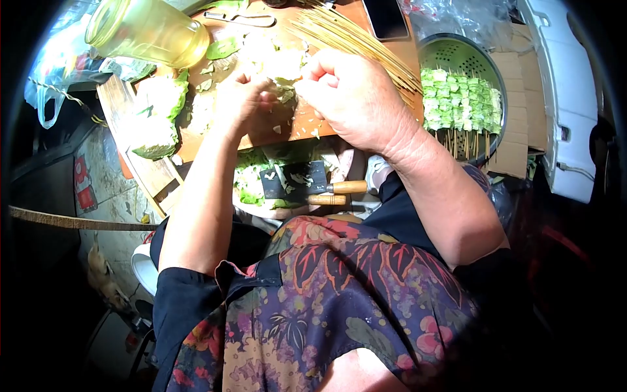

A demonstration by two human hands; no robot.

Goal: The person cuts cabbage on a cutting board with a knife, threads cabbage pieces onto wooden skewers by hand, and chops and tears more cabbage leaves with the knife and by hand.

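Observation:
Over the orange-brown board, my left hand point(245, 101) is closed in a pinch at the left side of a small green cabbage leaf piece point(285, 89). My right hand point(359, 98) is curled, thumb and forefinger pinched at the leaf's other side. Whether a thin stick is also between the fingers cannot be made out. Just beyond both hands lie pale cabbage leaves point(271, 59), very bright in the light. Bamboo skewers point(356, 39) lie in a loose bundle above my right hand. A larger cabbage leaf stack point(157, 117) sits to the left of my left hand.
A yellowish jar point(147, 32) and a peeler point(240, 19) are at the upper left. A phone point(385, 18) lies at the back. On the right, a colander point(467, 55) holds skewered cabbage point(460, 101). Below the board are a dark blade point(294, 180) and wooden handles point(346, 187).

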